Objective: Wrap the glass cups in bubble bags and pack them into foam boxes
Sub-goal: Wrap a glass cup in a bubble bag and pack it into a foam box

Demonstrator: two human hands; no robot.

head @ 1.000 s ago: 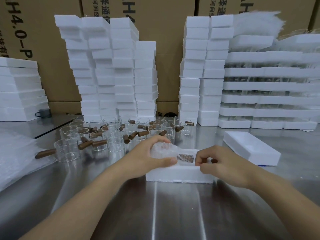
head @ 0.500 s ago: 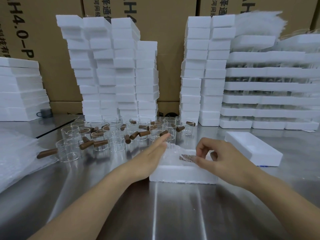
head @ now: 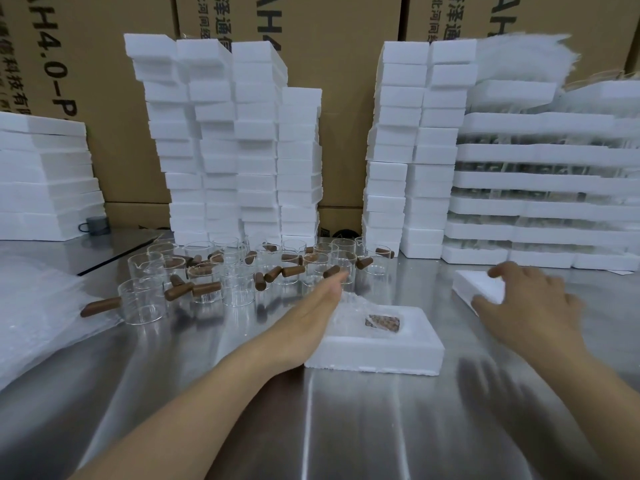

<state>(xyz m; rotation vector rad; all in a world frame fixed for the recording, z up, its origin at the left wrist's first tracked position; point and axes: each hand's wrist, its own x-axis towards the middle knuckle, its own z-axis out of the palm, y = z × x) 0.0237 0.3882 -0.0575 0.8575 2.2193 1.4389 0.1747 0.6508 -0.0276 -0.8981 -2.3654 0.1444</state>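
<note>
Head view, right hand off foam box, now over lid

I am reading "AH4.0-P" and "科技有" printed sideways on the left cardboard box, "泽通" and "AH" on the middle cardboard box, and "AH" again on the right cardboard box.

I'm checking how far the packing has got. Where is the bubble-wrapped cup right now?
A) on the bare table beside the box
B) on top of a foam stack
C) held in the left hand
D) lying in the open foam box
D: the wrapped cup lies in the hollow of the open foam box, and neither the left hand nor the right hand holds it.
</note>
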